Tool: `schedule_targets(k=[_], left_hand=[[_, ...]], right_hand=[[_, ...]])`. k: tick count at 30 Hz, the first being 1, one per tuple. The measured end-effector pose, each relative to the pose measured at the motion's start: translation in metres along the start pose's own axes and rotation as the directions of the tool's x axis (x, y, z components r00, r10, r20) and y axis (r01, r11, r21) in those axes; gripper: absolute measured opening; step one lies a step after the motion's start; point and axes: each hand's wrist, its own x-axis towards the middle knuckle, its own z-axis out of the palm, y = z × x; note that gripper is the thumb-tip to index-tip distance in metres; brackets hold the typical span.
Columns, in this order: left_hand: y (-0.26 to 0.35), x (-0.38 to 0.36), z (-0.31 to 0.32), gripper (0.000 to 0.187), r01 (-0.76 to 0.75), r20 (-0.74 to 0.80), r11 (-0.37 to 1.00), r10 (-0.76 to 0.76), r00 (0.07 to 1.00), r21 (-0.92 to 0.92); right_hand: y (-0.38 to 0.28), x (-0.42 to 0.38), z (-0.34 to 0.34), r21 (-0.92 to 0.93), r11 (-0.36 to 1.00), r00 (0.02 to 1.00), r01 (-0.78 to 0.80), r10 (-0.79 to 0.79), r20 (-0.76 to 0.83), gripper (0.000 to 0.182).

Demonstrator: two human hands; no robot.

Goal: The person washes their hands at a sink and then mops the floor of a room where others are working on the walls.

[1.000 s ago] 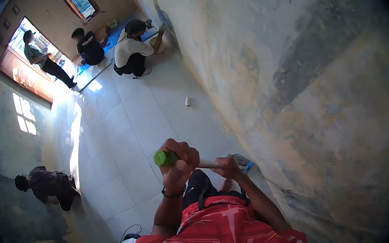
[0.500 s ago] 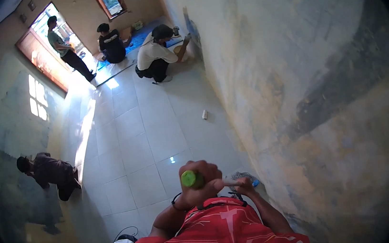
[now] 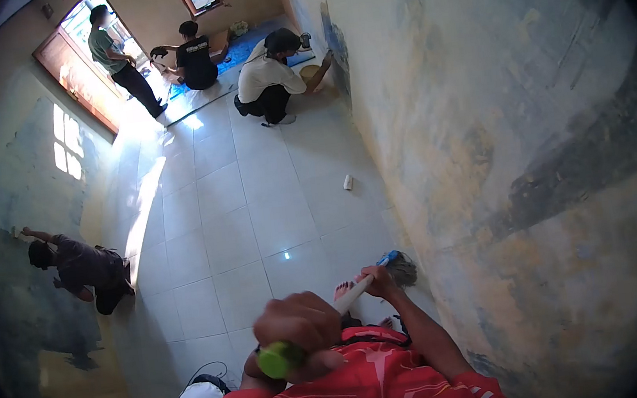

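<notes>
Both my hands grip a mop (image 3: 352, 296). My left hand (image 3: 296, 321) is wrapped round the upper end of its pale pole, close to my chest, and the bright green end cap (image 3: 280, 359) sticks out below the fist. Farther down the pole, my right hand (image 3: 379, 280) is closed round it. Just past that hand, the blue clamp and grey strings of the mop head (image 3: 401, 270) lie low near the foot of the right wall. My bare foot (image 3: 343, 288) shows partly behind the pole.
Pale floor tiles (image 3: 229, 241) run ahead. A small white object (image 3: 348, 182) lies near the patchy right wall (image 3: 469, 142). One person (image 3: 270, 86) crouches there; another (image 3: 91, 272) works at the left wall. Two more are by the doorway and blue sheet (image 3: 242, 49).
My left hand has moved down and left with the capped pole end. The mop head has swung up into fuller view beyond my right hand. The left-wall person has raised an arm.
</notes>
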Motion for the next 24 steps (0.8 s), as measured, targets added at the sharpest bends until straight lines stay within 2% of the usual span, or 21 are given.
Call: schedule_targets(k=[2, 4, 7, 9, 11, 13, 15, 17, 18, 20, 21, 22, 24], left_hand=[[-0.001, -0.002, -0.015, 0.036, -0.017, -0.084, 0.999, 0.015, 0.996, -0.031], [0.0, -0.005, -0.033, 0.036, -0.003, -0.098, 0.996, -0.006, 0.995, -0.091], [-0.007, -0.009, -0.049, 0.036, -0.011, -0.056, 0.977, -0.001, 0.998, -0.211], [-0.016, -0.009, -0.05, 0.034, -0.004, -0.135, 0.956, -0.038, 0.99, -0.293], [-0.034, -0.013, -0.051, 0.033, 0.04, -0.138, 0.939, -0.092, 0.986, -0.341], [-0.056, -0.015, -0.041, 0.032, 0.187, -0.093, 0.9, -0.241, 0.966, -0.395], [-0.08, -0.019, -0.023, 0.029, 0.313, -0.028, 0.872, -0.349, 0.937, -0.377], [-0.104, -0.025, -0.003, 0.029, 0.44, 0.071, 0.78, -0.459, 0.886, -0.445], [-0.115, -0.028, 0.006, 0.029, 0.488, 0.108, 0.768, -0.491, 0.865, -0.416], [-0.138, -0.034, 0.024, 0.031, 0.582, 0.204, 0.739, -0.547, 0.812, -0.339], [-0.147, -0.038, 0.033, 0.032, 0.643, 0.253, 0.675, -0.593, 0.764, -0.361], [-0.152, -0.043, 0.043, 0.032, 0.686, 0.275, 0.622, -0.632, 0.725, -0.379], [-0.154, -0.048, 0.054, 0.032, 0.732, 0.313, 0.559, -0.668, 0.676, -0.389]], right_hand=[[0.0, -0.003, 0.005, -0.026, 0.999, 1.0, -0.027, 0.027, 0.0, 0.026], [0.003, -0.01, 0.011, -0.049, 0.996, 0.994, 0.076, -0.08, -0.076, 0.029], [0.0, -0.031, 0.007, -0.036, 0.999, 0.997, -0.009, 0.006, -0.081, 0.024], [0.015, -0.052, 0.008, -0.06, 0.997, 0.994, -0.042, 0.036, -0.105, 0.021], [0.031, -0.08, 0.01, -0.086, 0.993, 0.988, -0.083, 0.071, -0.14, 0.02], [0.038, -0.114, 0.008, -0.057, 0.967, 0.955, -0.249, 0.235, -0.181, 0.018], [0.038, -0.15, 0.001, -0.05, 0.947, 0.932, -0.316, 0.3, -0.205, 0.021], [0.027, -0.181, -0.007, 0.041, 0.898, 0.849, -0.438, 0.428, -0.308, 0.024], [0.046, -0.203, 0.002, -0.096, 0.902, 0.852, -0.421, 0.356, -0.384, 0.028], [0.077, -0.254, 0.006, -0.105, 0.864, 0.819, -0.492, 0.418, -0.392, 0.028], [0.083, -0.273, 0.007, -0.127, 0.835, 0.803, -0.536, 0.457, -0.384, 0.028], [0.074, -0.286, 0.003, -0.114, 0.826, 0.787, -0.553, 0.472, -0.397, 0.028], [0.062, -0.309, -0.004, -0.036, 0.749, 0.711, -0.662, 0.612, -0.346, 0.024]])
